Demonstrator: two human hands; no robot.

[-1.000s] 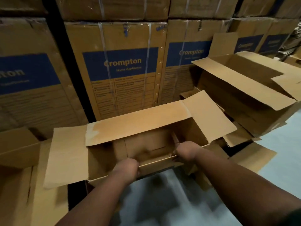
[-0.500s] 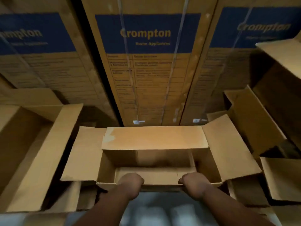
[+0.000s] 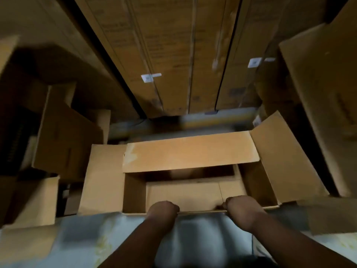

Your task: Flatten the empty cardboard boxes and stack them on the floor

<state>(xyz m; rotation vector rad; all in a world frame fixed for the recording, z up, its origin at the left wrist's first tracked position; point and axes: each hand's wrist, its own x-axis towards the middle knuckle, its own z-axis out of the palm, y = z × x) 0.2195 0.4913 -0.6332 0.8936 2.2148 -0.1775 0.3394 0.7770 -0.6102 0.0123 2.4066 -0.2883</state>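
An open, empty brown cardboard box [image 3: 190, 154] stands in front of me, its mouth facing up. Its far flap and both side flaps are spread outward. My left hand [image 3: 163, 210] and my right hand [image 3: 242, 206] both grip the box's near top edge, fingers curled over the rim into the box. The near flap is hidden below my hands.
Tall strapped cartons [image 3: 170, 55] form a wall straight ahead. More open empty boxes lie at the left [image 3: 63, 144] and lean at the right [image 3: 324, 89]. Grey floor [image 3: 87, 240] shows below the box, with loose cardboard at both lower corners.
The view has tilted down and the box now sits square and nearer to me. Both hands have kept their grip on its near edge.
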